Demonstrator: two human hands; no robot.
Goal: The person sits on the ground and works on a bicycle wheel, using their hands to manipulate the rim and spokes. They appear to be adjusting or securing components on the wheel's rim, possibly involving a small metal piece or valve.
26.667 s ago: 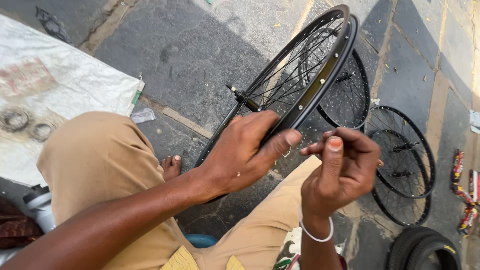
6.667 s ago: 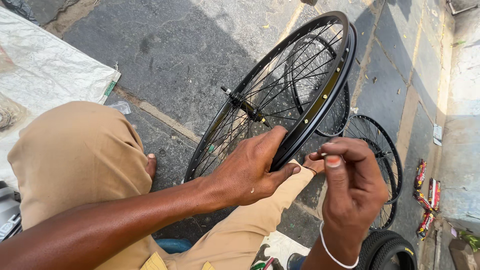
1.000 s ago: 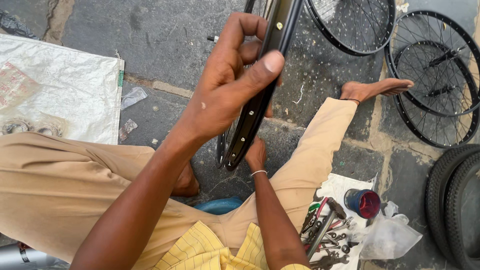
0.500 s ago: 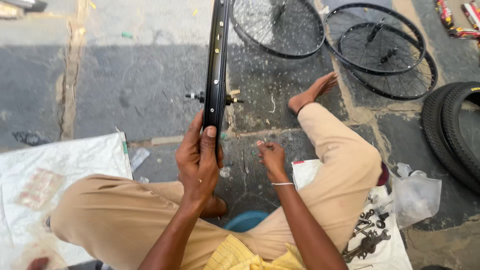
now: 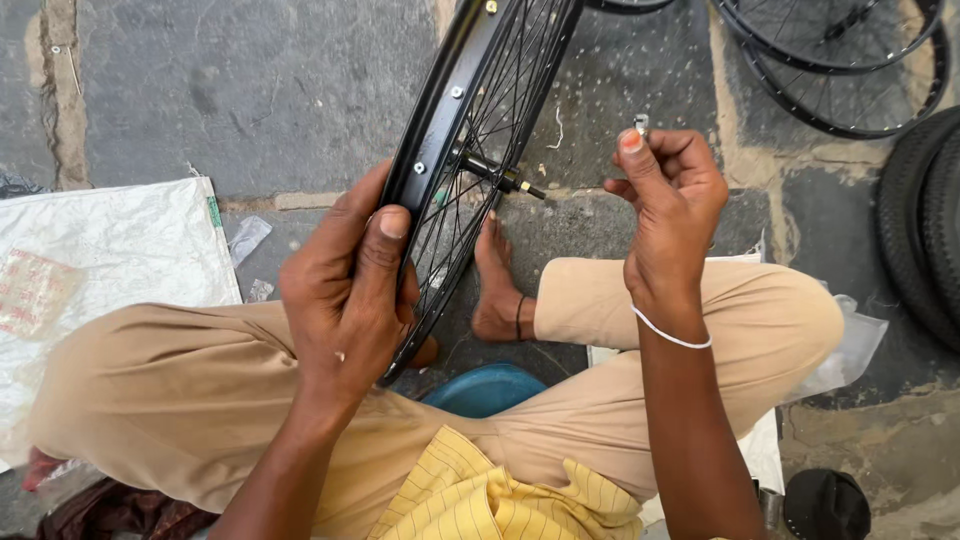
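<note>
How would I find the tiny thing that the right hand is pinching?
Find the big black wheel that the left hand holds upright over the stone floor. To its right, the right hand is raised; at its fingertips sits a small silvery metal piece. It is the only shiny bit held up in the air.

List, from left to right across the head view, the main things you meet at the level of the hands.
White woven sack → left hand gripping the black wheel rim → bare foot → right hand pinching a small metal piece → black tyre.
</note>
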